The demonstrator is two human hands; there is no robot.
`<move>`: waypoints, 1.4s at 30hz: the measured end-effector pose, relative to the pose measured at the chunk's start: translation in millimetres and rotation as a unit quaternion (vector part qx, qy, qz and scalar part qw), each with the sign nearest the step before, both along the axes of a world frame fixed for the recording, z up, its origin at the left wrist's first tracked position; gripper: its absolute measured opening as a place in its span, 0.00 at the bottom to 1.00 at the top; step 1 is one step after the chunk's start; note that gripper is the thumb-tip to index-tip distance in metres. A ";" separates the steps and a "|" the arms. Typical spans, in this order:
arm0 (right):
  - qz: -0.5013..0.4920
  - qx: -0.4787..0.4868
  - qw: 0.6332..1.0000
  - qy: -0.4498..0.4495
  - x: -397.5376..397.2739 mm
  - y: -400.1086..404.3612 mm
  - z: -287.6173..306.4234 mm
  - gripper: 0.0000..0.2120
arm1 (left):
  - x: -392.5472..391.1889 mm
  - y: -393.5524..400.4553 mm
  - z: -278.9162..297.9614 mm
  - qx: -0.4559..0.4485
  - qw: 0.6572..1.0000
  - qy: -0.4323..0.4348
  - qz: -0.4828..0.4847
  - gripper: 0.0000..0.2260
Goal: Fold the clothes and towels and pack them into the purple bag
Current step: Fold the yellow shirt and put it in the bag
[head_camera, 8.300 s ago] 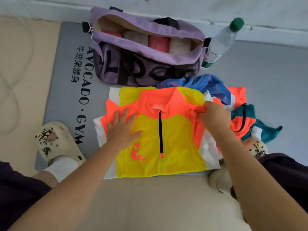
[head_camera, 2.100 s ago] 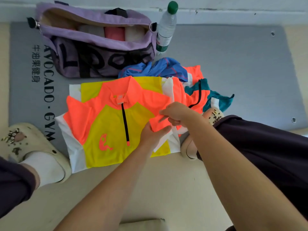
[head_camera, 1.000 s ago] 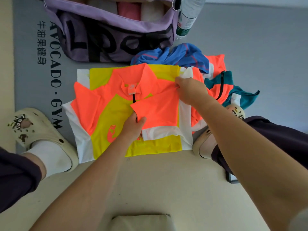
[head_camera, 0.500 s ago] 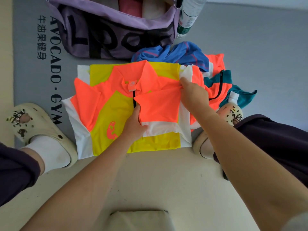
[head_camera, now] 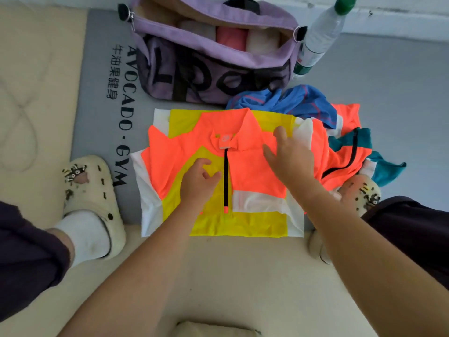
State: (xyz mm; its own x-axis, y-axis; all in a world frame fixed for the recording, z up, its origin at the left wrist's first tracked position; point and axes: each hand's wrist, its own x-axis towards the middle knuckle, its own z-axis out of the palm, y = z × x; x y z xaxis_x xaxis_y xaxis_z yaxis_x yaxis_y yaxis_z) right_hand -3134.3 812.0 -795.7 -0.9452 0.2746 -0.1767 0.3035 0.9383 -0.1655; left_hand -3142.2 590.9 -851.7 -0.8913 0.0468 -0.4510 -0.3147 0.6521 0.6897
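Both hands are now lying flat and open on the orange and yellow shirt [head_camera: 245, 176], gripping nothing: my left hand [head_camera: 198, 183] has let go of the folded-in sleeve [head_camera: 257, 178], and my right hand [head_camera: 291, 156] is smoothing it beside the zipper. Behind the shirt, the purple bag [head_camera: 213, 62] is sitting unzipped.

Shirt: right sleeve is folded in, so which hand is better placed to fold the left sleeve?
Left. The left hand rests beside the spread left sleeve; the right hand lies flat across the zip.
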 end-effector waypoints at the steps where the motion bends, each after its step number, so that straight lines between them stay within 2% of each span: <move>1: 0.040 -0.002 0.999 0.007 -0.8 -15.9 -1.3 0.19 | -9.3 -12.2 2.8 -0.027 0.999 0.035 0.024 0.13; 4: 0.133 -0.058 0.989 -0.013 -10.9 -64.1 -13.0 0.22 | -35.7 -57.2 5.3 -0.143 0.982 0.100 0.067 0.15; 7: 0.197 -0.103 0.972 -0.076 -21.6 -106.1 -32.8 0.26 | -56.0 -100.3 -1.2 -0.194 0.978 0.046 0.065 0.25; 9: 0.225 -0.082 0.964 -0.115 -23.2 -123.7 -46.8 0.30 | -64.3 -120.8 -7.6 -0.225 0.974 0.020 0.031 0.32; 11: 0.226 -0.048 0.965 -0.127 -21.3 -131.6 -57.3 0.33 | -70.7 -132.8 -13.7 -0.248 0.968 0.031 0.000 0.33; 13: 0.212 -0.043 0.967 -0.134 -16.2 -133.7 -64.0 0.36 | -77.9 -140.1 -18.8 -0.237 0.971 0.014 -0.003 0.30; 16: 0.210 -0.049 0.964 -0.159 -7.9 -133.3 -67.8 0.39 | -85.8 -146.6 -21.6 -0.207 0.975 -0.074 -0.015 0.25; 19: 0.198 -0.073 0.958 -0.192 -10.5 -134.4 -62.9 0.38 | -85.9 -148.0 -6.6 -0.112 0.989 -0.078 0.060 0.18; 21: 0.162 -0.130 0.958 -0.196 -17.8 -137.2 -53.7 0.34 | -82.9 -143.5 10.3 -0.045 0.990 -0.042 0.125 0.19; 24: 0.042 -0.274 0.956 -0.099 -25.9 -142.6 -35.2 0.19 | -72.7 -124.3 40.8 0.029 0.989 -0.020 0.145 0.16; 25: -0.030 -0.337 0.938 -0.073 -26.6 -145.6 -28.5 0.15 | -66.4 -114.4 49.5 0.059 0.991 -0.036 0.118 0.15; 26: -0.108 -0.415 0.901 -0.066 -27.0 -149.3 -21.4 0.15 | -58.9 -103.9 56.9 0.090 0.990 -0.057 0.087 0.15; 28: -0.256 -0.567 0.777 -0.099 -23.8 -156.0 -10.1 0.20 | -41.5 -83.0 65.7 0.122 0.986 -0.114 0.009 0.16; 29: -0.296 -0.601 0.733 -0.117 -19.5 -156.2 -8.4 0.23 | -33.7 -74.8 66.8 0.121 0.980 -0.150 -0.039 0.15; 30: -0.305 -0.609 0.719 -0.135 -14.7 -154.8 -8.0 0.26 | -26.3 -67.7 67.5 0.126 0.970 -0.193 -0.084 0.13; 32: -0.278 -0.566 0.761 -0.155 -4.0 -150.4 -14.5 0.28 | -18.2 -60.9 66.5 0.148 0.941 -0.265 -0.148 0.07; 34: -0.278 -0.537 0.783 -0.143 3.2 -147.2 -23.9 0.23 | -20.3 -62.4 61.8 0.128 0.942 -0.270 -0.155 0.07; 36: -0.281 -0.533 0.785 -0.144 5.9 -145.7 -32.9 0.20 | -24.5 -68.7 56.0 0.112 0.960 -0.235 -0.100 0.07; 39: -0.257 -0.545 0.784 -0.148 9.3 -146.3 -45.9 0.23 | -28.2 -77.4 45.9 0.093 0.985 -0.137 -0.051 0.08; 41: -0.231 -0.517 0.813 -0.136 11.8 -147.8 -52.0 0.23 | -32.3 -76.6 43.5 0.145 0.979 -0.144 0.001 0.11; 42: -0.218 -0.495 0.832 -0.124 13.2 -148.1 -54.2 0.21 | -36.0 -74.7 41.7 0.213 0.961 -0.172 0.032 0.12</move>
